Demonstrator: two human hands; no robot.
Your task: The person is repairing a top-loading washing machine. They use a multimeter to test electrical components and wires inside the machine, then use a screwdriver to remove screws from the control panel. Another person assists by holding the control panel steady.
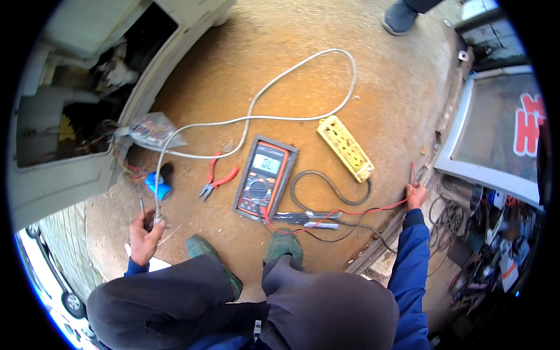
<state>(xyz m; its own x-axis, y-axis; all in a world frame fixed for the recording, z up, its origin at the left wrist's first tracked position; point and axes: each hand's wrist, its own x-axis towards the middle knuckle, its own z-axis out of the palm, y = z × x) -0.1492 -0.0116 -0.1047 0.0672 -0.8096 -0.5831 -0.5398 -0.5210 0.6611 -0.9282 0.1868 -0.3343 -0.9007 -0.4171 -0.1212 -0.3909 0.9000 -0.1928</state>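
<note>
At lower left, my left hand (pixel 146 236) is closed around the end of a white cable (pixel 256 102), which loops across the ground. A thin dark rod sticks up beside its fingers; its kind is unclear. Far to the right, my right hand (pixel 415 196) pinches a red test lead (pixel 361 209), whose tip points upward. This lead runs back to a multimeter (pixel 283 174) in an orange and grey case, lying face up with its display lit. Red-handled pliers (pixel 219 182) lie left of the meter. A blue cylinder (pixel 157 185) with wires rests near my left hand.
Right of the meter lies a yellow power strip (pixel 344 146) with a dark cord. A white machine housing (pixel 70 175) stands open at left, with a clear bag (pixel 153 129) of wires beside it. A framed glass panel (pixel 496 125) and clutter stand right. Another person's shoe (pixel 400 17) shows above.
</note>
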